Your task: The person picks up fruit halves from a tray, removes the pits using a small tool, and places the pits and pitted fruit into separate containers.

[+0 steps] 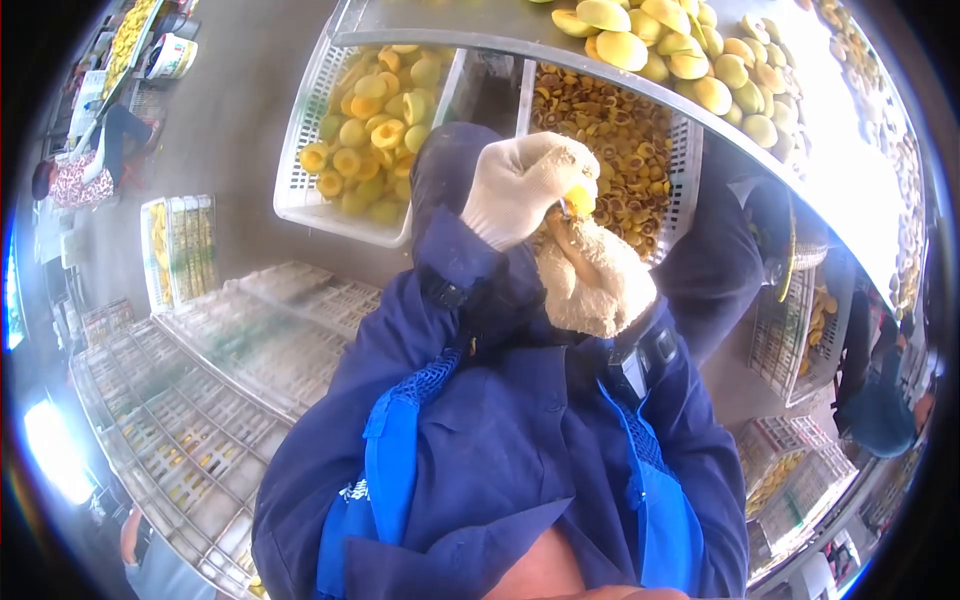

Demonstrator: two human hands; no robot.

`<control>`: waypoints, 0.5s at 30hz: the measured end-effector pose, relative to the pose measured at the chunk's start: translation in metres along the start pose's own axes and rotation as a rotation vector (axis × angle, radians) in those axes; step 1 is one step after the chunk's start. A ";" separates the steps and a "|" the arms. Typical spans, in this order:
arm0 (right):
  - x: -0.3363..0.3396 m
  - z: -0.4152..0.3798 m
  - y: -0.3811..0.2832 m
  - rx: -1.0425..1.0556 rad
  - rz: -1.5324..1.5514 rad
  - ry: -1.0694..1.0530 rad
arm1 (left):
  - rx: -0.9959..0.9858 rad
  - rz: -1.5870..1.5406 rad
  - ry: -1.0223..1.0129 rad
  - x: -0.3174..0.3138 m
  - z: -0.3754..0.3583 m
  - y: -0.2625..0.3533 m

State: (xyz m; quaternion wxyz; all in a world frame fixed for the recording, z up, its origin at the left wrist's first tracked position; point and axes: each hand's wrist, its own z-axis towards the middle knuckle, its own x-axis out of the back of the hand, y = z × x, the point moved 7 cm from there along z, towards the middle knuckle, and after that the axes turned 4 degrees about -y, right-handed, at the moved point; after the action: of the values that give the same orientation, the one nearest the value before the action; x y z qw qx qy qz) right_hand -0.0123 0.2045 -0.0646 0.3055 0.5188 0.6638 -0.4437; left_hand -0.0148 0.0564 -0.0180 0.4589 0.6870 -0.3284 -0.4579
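Note:
My left hand (pixel 525 185), in a pale knit glove, is closed around a yellow peach piece (pixel 578 199). Close against it, my right hand (pixel 595 280) wears a glove coated with pulp and is curled round a small tool, of which only a bit of metal (pixel 564 208) shows at the fruit; its kind is hidden. Both hands are above my lap, in front of a white crate (pixel 684 190) holding brown-orange pit scraps (pixel 610 130). Left of them, another white crate (pixel 290 190) is filled with yellow peach halves (pixel 365 130).
A metal table (pixel 440 40) overhead bears a heap of peaches (pixel 690 55). Stacked crates (pixel 190 400) stand at left, more crates (pixel 790 480) at right. Co-workers (pixel 85 180) are at left and at far right (pixel 880 400).

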 end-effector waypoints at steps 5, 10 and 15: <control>-0.006 -0.006 -0.004 -0.025 -0.031 0.091 | -0.162 0.002 -0.066 -0.007 -0.004 0.005; 0.015 -0.012 -0.012 -0.026 -0.254 -0.032 | -0.316 0.210 -0.326 -0.009 0.002 0.002; 0.012 -0.006 0.014 0.032 0.259 -0.125 | -0.227 -0.039 -0.183 -0.026 -0.005 0.008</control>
State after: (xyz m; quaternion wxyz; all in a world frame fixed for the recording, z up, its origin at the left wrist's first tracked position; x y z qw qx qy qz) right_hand -0.0015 0.2161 -0.0764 0.3927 0.5764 0.5636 -0.4426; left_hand -0.0201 0.0774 -0.0018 0.4930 0.5921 -0.3016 -0.5616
